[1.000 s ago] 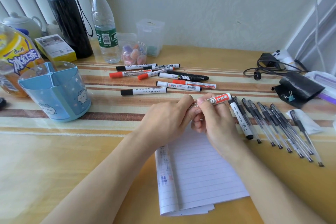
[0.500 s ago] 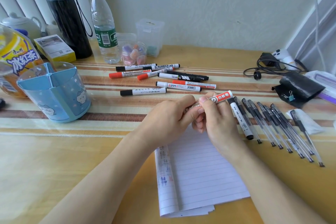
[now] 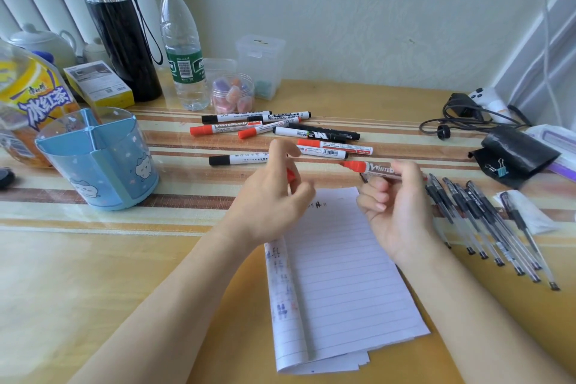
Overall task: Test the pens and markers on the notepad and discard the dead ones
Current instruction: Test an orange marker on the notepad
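Right hand (image 3: 396, 209) fingers (image 3: 405, 169) clamped round red marker (image 3: 371, 168); barrel level, bare tip pointing left, above far edge of notepad (image 3: 343, 274). Left hand (image 3: 271, 196) fingers curled on red cap (image 3: 290, 175), left of tip, apart from it. Notepad flat on bench (image 3: 93, 274), below both hands. Step likely: test stroke. Tilt tip down, draw short light line on blank ruled area, cap ready in left hand. Other markers (image 3: 280, 131) far; pens (image 3: 486, 221) right.

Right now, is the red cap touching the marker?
Apart. Head view: striped table shows between the red cap in the left hand and the marker in the right hand.
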